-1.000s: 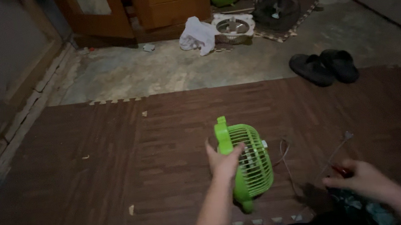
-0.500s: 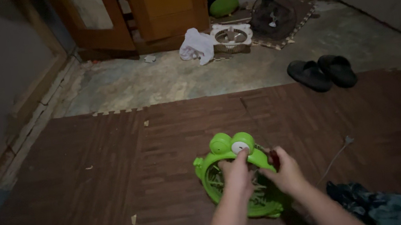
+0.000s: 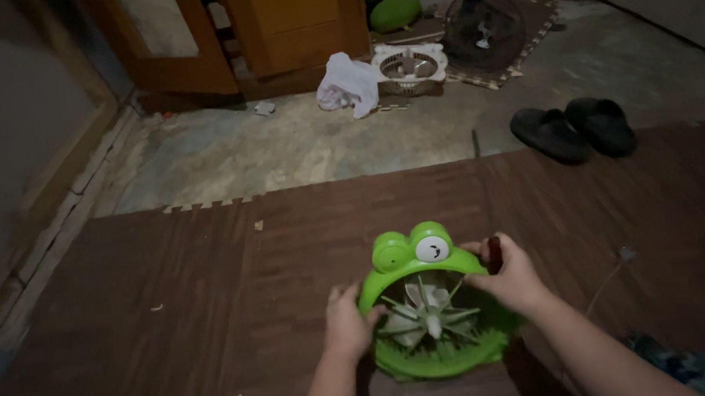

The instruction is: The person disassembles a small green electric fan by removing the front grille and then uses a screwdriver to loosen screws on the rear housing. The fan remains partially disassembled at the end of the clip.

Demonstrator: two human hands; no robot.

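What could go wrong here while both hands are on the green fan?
The right hand grips the fan and a red-handled tool together, with the dark shaft pointing up; the tool might slip or poke something. The blades look exposed, with the left hand at the rim, so fingers could catch on them. The thin cable trails on the brown mat and may snag if the fan is turned.

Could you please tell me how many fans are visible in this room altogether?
3: a green frog-shaped fan held between both hands on the mat, a white fan on the floor by the cabinet, and a dark fan just right of it. Others may be hidden.
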